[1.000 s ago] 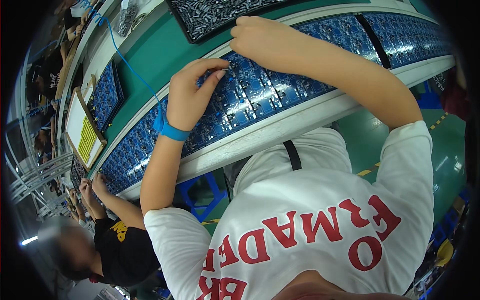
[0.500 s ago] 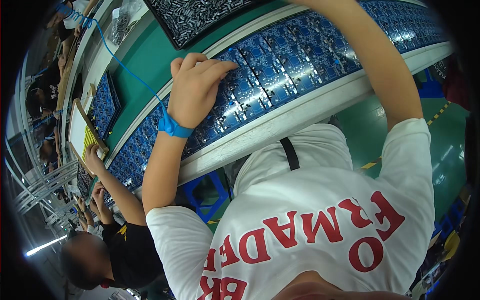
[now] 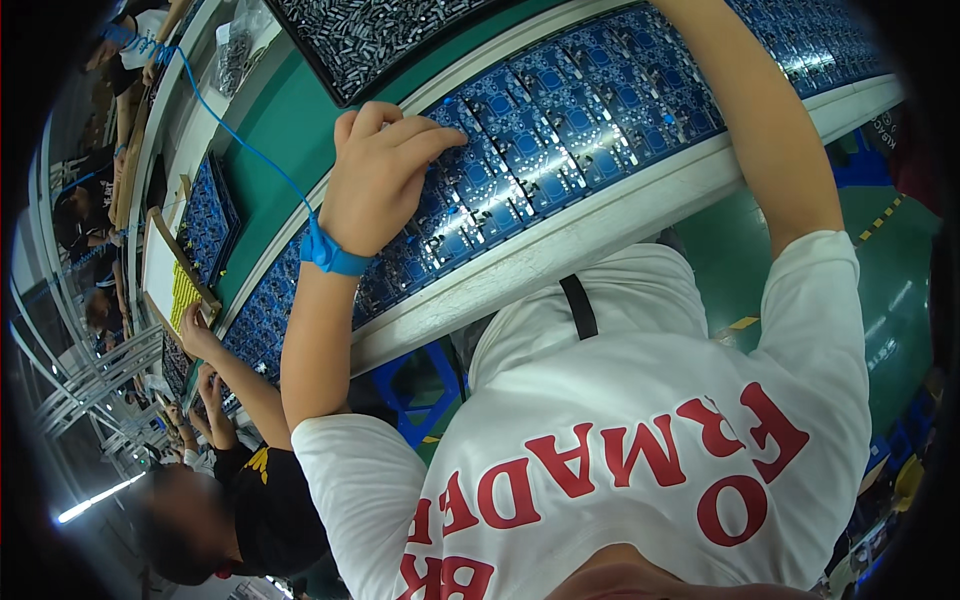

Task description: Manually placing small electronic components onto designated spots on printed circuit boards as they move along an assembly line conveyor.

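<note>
My left hand (image 3: pixel 380 185), wearing a blue wrist strap (image 3: pixel 335 250), rests over a long row of blue circuit boards (image 3: pixel 545 125). Its index finger stretches to the right, low over the boards, while the other fingers are loosely bent. I see no part between the fingers; the palm and most fingertips are hidden. My right forearm (image 3: pixel 765 120) reaches across the row toward the top edge, where the right hand is cut off from view. Small white and silvery parts dot the boards, along with a few blue ones.
A black tray (image 3: pixel 335 75) of small dark metallic parts stands beyond the row on a green surface (image 3: pixel 285 130). A pale rail (image 3: pixel 560 215) edges my side. To the left, a co-worker's hand (image 3: pixel 197 330) is at a wooden frame (image 3: pixel 180 265) with yellow pieces, near stacked boards (image 3: pixel 210 225).
The view has shifted slightly, so my left hand and the tray appear a little farther left. My right forearm has swung right at the top edge. The left hand keeps its pose.
</note>
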`<state>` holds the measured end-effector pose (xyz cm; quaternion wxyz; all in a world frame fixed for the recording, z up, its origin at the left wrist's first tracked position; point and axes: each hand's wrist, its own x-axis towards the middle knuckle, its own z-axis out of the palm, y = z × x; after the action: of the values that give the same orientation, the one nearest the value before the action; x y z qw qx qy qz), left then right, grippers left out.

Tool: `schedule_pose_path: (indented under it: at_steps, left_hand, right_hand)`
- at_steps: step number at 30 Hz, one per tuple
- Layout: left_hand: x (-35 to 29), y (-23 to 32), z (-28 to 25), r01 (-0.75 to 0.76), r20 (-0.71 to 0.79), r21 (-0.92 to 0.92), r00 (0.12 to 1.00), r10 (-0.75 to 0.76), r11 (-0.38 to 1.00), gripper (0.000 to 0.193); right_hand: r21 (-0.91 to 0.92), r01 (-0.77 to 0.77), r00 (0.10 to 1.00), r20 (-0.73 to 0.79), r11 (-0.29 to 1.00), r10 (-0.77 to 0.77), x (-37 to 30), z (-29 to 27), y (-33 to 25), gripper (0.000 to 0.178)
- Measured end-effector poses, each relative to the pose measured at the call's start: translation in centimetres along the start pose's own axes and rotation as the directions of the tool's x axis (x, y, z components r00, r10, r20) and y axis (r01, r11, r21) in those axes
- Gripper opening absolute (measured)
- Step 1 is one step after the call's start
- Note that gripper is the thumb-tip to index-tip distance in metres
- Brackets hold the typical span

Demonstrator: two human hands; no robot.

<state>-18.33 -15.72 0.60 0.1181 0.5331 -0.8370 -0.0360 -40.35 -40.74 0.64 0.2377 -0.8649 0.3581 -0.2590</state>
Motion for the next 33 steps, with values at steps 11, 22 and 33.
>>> schedule_pose_path:
  at_steps: [11, 22, 33]
  left_hand:
    - [2.9, -6.2, -1.5, 0.16, -0.263, -0.207, 0.941, -0.212, 0.965, 0.026]
    - [7.5, -9.7, 0.7, 0.484, -0.283, 0.178, 0.859, -0.427, 0.857, 0.012]
    - [-0.7, -5.0, -0.2, 0.208, -0.416, 0.135, 0.899, -0.135, 0.969, 0.012]
  right_hand:
    - [-0.172, 0.05, 0.999, 0.018, 0.984, -0.047, -0.4, -0.7, -0.8, 0.019]
    - [-0.299, 0.097, 0.968, -0.194, 0.949, -0.16, 0.2, -1.4, 0.0, 0.017]
    - [-0.245, 0.257, 0.966, 0.104, 0.935, -0.238, -0.6, -1.2, 4.1, 0.027]
